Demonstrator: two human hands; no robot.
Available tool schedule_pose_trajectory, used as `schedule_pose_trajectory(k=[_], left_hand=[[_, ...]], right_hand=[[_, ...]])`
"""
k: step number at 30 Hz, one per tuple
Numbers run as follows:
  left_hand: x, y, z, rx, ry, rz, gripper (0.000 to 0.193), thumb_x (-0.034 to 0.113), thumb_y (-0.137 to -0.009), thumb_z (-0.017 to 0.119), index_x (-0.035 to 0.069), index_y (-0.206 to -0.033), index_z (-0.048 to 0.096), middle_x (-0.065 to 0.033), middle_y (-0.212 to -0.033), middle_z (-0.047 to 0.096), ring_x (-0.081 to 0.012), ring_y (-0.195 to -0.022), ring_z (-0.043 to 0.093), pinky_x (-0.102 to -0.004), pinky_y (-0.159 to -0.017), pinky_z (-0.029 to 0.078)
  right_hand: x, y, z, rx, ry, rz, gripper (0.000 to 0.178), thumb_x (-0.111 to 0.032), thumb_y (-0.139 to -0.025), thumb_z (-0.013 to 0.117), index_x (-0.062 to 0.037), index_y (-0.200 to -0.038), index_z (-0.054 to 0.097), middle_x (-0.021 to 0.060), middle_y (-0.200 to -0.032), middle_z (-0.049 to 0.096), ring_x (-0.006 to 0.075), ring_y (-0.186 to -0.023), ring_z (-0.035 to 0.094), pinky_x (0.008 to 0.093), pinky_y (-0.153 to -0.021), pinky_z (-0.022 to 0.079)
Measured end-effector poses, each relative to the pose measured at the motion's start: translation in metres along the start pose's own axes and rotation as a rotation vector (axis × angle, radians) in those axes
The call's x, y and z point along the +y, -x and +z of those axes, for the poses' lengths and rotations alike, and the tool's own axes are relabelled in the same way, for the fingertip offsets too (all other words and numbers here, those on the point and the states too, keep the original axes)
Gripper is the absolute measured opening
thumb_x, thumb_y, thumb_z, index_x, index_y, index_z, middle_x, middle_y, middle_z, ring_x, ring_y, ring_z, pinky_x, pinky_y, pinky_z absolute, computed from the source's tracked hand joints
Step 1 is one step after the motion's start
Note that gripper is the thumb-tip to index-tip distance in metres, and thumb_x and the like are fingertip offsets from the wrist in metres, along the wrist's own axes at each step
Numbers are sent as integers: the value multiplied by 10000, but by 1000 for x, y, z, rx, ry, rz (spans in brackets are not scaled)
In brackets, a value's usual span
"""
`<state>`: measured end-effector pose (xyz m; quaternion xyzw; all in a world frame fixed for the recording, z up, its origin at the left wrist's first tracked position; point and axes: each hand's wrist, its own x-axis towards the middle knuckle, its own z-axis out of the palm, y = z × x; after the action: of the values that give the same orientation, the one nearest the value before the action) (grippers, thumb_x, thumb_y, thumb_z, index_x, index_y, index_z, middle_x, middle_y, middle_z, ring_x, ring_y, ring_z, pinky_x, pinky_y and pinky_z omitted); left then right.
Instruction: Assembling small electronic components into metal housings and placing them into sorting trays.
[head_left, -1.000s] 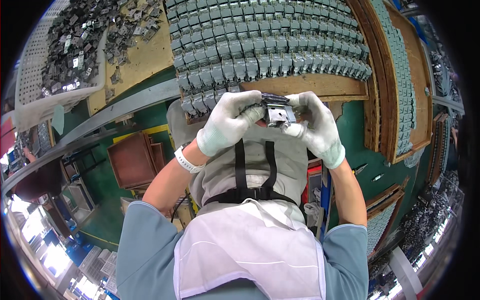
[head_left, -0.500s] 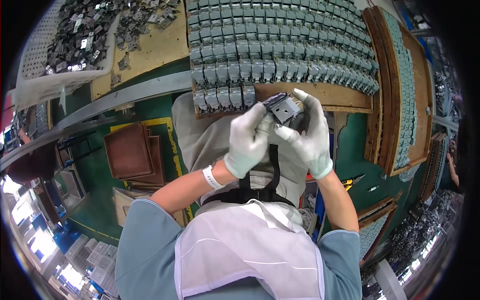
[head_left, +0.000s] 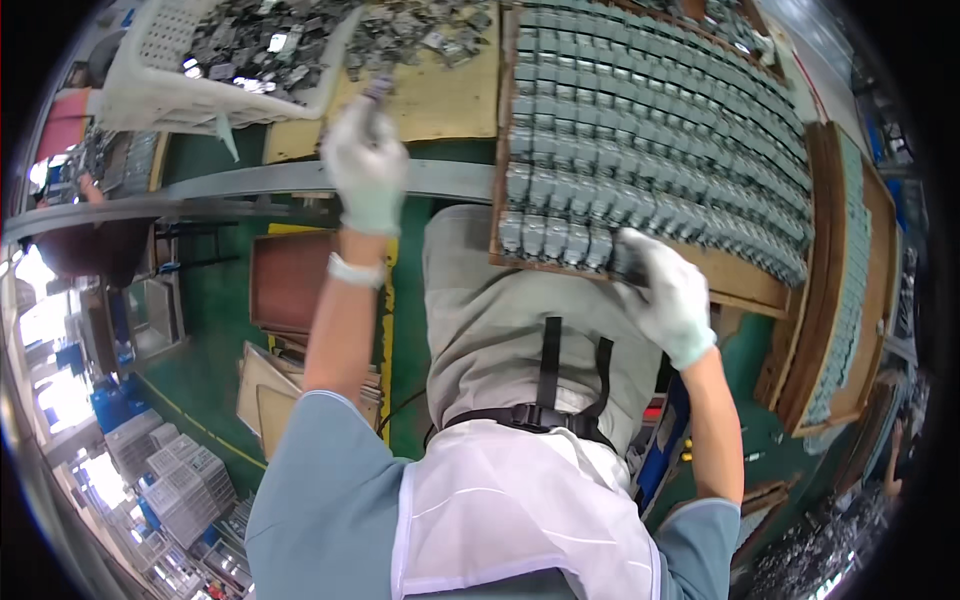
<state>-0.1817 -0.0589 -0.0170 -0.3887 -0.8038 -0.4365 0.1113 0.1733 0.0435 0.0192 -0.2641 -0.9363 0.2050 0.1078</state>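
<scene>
Head view: the left hand (head_left: 368, 165) is hovering at the near edge of a yellow board (head_left: 450, 100), blurred, its fingers pointing toward a small metal piece (head_left: 379, 86) at their tips; whether they are gripping it, I cannot tell; loose metal parts (head_left: 425, 32) are lying beyond, beside a white basket (head_left: 215, 112) that is holding more; the right hand (head_left: 672, 300) is grasping a dark block (head_left: 627, 258) between thumb and fingers, just beside the front row of grey-green units (head_left: 650, 140) in a wooden tray (head_left: 745, 278); bare tray wood is showing to the block's right.
</scene>
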Motion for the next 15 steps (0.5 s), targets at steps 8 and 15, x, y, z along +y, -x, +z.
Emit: schedule_pose_trajectory(k=[8,15], left_hand=[[-171,-35,62,-328,-431,131,415,158,-881,567,120,-1289,628,-189,-1145,683,-357,-1047,657,-427,-888,509],[-186,-63,91,-421,691,-488,400,221,-924,659,-62,-1200,598,-153,-1168,698,-235,-1037,673,-338,-871,509]], right_hand=[[0,21,-15,23,-183,153,628,-169,-777,738,-95,-1366,532,146,-1109,672,332,-971,652,403,-825,539],[141,180,-191,665,-155,651,328,-138,-887,646,-20,-1192,666,89,-1108,691,144,-1003,631,283,-907,495]])
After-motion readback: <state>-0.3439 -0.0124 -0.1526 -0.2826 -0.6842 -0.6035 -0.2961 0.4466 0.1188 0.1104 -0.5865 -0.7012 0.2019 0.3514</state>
